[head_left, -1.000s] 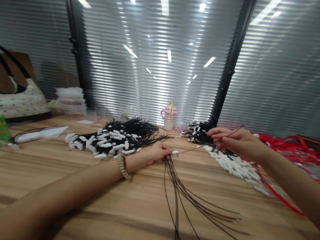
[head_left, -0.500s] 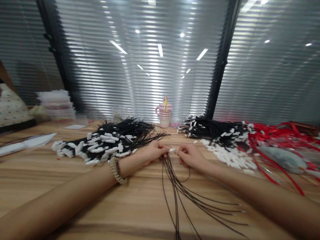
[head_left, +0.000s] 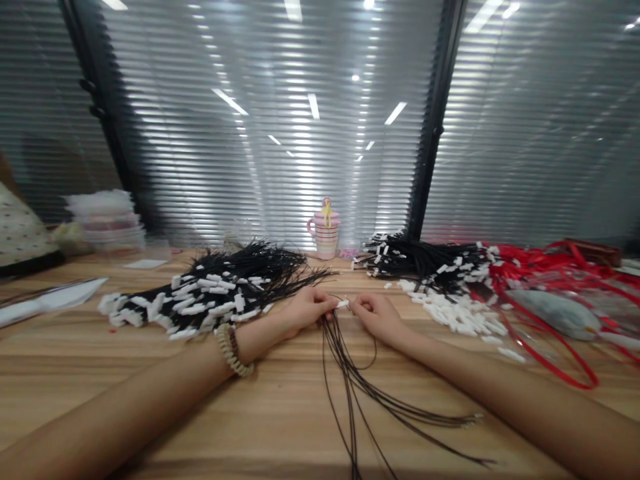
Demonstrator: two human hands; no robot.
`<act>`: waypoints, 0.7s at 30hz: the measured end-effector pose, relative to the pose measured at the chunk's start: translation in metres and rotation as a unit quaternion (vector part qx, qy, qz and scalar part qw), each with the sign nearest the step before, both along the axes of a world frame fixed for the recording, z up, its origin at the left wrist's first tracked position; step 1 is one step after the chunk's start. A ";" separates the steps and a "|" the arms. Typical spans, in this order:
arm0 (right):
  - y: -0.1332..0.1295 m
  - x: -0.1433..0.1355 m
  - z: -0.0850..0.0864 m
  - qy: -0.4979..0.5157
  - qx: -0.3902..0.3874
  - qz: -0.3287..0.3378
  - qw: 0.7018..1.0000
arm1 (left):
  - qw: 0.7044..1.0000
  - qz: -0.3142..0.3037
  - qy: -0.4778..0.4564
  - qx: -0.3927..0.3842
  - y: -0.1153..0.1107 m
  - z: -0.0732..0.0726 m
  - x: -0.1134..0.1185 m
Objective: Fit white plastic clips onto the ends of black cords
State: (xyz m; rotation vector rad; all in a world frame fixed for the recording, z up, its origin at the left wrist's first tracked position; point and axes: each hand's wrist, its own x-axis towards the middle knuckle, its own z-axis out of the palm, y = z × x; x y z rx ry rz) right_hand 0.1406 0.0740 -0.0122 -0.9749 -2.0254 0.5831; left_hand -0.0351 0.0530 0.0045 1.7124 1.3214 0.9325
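Observation:
My left hand pinches a small white plastic piece between thumb and fingers. Below that hand hangs a bunch of thin black cords, fanning out over the wooden table toward me and to the right. My right hand is closed in a pinch at the right end of the white piece, apparently on the tip of a cord, which is too small to make out clearly. One cord loops down between the two hands.
Left of my hands lies a heap of black cords with white ends. Another black bundle, loose white pieces, red ribbons and a grey pouch lie right. A striped pink mug stands behind, plastic boxes far left.
The view has shifted slightly. Both hands stay at the white piece in nearly the same pose, with the right fingers a little closer to it. Some cord ends at the right have drawn together.

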 end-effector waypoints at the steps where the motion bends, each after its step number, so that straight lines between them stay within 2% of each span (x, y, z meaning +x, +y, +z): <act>1: 0.000 0.000 0.000 0.003 -0.004 -0.003 1.000 | 1.000 -0.001 0.000 0.000 0.000 0.000 0.000; 8: -0.002 -0.002 0.000 0.023 -0.019 -0.021 0.999 | 1.000 0.015 0.003 0.019 -0.001 0.000 0.000; 21: -0.001 -0.001 -0.001 -0.003 0.035 -0.026 0.999 | 1.000 0.002 -0.020 0.009 0.000 0.000 0.000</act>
